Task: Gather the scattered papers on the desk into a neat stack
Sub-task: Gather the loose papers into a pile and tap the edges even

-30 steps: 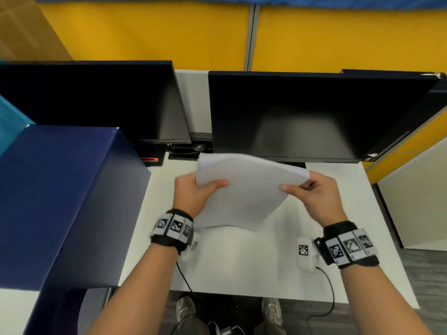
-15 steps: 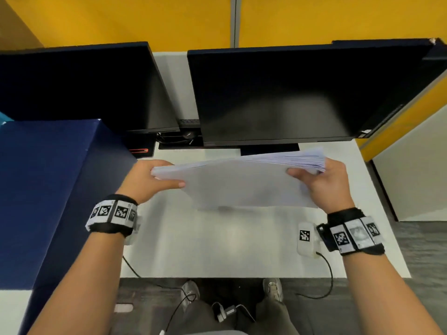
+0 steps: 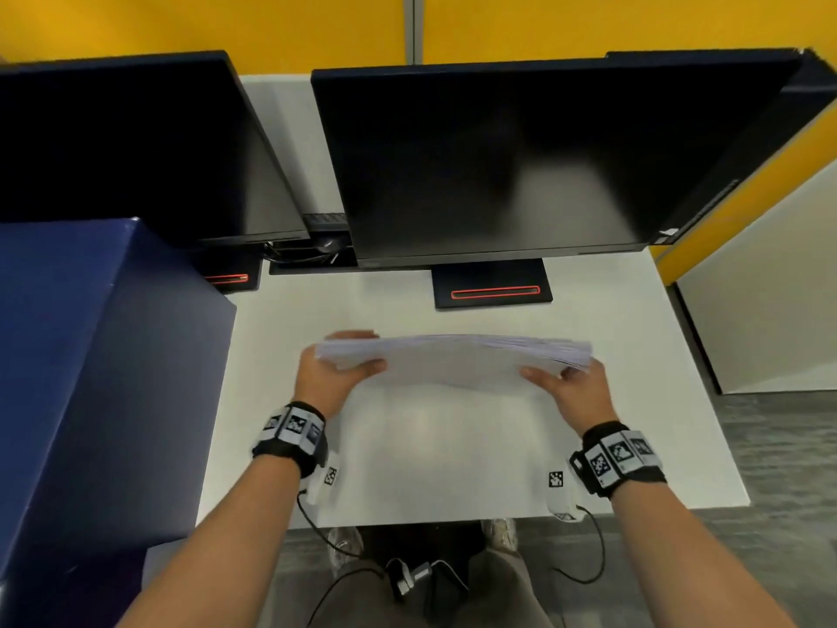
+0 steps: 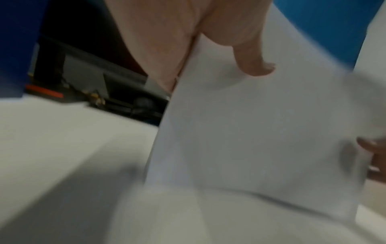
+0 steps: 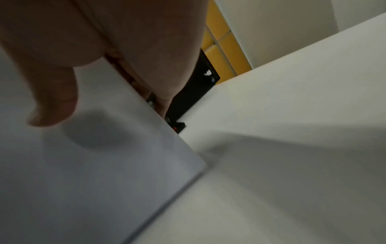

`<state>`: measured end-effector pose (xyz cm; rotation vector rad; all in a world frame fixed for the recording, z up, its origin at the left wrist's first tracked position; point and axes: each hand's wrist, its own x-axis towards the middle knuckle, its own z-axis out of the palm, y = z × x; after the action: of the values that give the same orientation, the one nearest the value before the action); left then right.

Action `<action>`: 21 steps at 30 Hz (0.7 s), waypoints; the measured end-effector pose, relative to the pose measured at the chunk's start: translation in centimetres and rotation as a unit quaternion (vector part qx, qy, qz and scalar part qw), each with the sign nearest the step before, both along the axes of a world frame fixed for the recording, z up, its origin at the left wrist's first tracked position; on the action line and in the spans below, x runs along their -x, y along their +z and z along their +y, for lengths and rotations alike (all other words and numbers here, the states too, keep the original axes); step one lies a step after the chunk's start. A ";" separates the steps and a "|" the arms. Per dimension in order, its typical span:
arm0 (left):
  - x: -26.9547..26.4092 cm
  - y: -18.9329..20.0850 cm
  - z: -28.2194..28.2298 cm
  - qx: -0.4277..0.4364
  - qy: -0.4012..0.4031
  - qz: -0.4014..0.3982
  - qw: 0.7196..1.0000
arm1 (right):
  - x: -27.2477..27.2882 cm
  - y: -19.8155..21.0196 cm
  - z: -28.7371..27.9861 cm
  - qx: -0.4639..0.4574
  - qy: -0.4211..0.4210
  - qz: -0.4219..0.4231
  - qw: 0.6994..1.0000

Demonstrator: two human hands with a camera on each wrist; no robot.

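Head view, papers: the stack of papers (image 3: 453, 362) is held between both hands above the white desk (image 3: 453, 451), in front of the right monitor's stand (image 3: 493, 290); whether its near edge touches the desk I cannot tell.
Head view, edges: the top edges on the right side are fanned and uneven — judged, the squaring-up is not finished.
Head view, left hand: the left hand (image 3: 333, 376) pinches the left end, thumb on the near face, fingers behind.
Head view, right hand: the right hand (image 3: 573, 389) pinches the right end the same way.
Head view, surroundings: a blue box (image 3: 90, 378) stands at the left, a second monitor (image 3: 131, 147) behind it.
Left wrist view: blurred; the thumb (image 4: 253, 64) presses flat on the sheet face, near its side edge.
Right wrist view: the thumb (image 5: 54, 99) lies on the paper (image 5: 94, 173), whose lower corner stands close over the desk (image 5: 292, 132).
Handling, judged: light, thin and floppy — the stack sags in the middle, and loose sheets slide on one another.
Where to hold, judged: at both short ends, loosely enough that the sheets can settle level when tapped on the desk.
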<state>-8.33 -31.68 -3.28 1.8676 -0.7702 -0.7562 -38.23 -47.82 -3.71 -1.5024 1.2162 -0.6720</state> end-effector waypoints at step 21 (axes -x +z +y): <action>-0.5 -0.8 0.2 -0.004 0.069 -0.004 0.998 | -1.1 -1.0 -0.7 0.004 -0.013 0.008 1.000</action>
<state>-7.81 -31.46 -4.04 1.9107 -0.6374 -0.6654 -37.08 -48.57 -4.68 -1.5039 1.2491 -0.6838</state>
